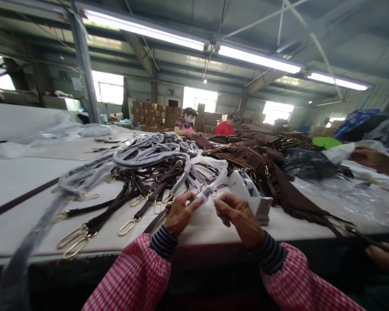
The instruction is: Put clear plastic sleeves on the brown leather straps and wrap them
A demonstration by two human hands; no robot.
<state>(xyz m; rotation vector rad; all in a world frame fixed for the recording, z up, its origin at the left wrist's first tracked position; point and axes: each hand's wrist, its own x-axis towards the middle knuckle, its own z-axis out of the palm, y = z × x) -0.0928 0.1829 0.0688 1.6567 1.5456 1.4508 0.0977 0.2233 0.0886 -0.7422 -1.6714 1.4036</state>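
Observation:
Between the thumb and fingers of my left hand point(180, 212) is the end of a strap in clear plastic wrap point(206, 192). My right hand point(241, 216) is just to the right of it, thumb and fingertips pinched together; whatever they hold, if anything, is too small to make out. Right behind that hand stands a pale grey tape dispenser point(262, 206). Left of my hands, dark brown straps point(108, 214) with gold oval clasps point(76, 242) lie in a heap. On top of them are several plastic-wrapped straps point(142, 160).
Brown fabric pieces with gold zips point(246, 149) pile up behind the dispenser. A black plastic bag point(307, 164) and clear plastic sheets point(353, 201) lie to the right. A co-worker's hands point(372, 160) reach in at the right edge. Two people sit across the white table point(26, 172).

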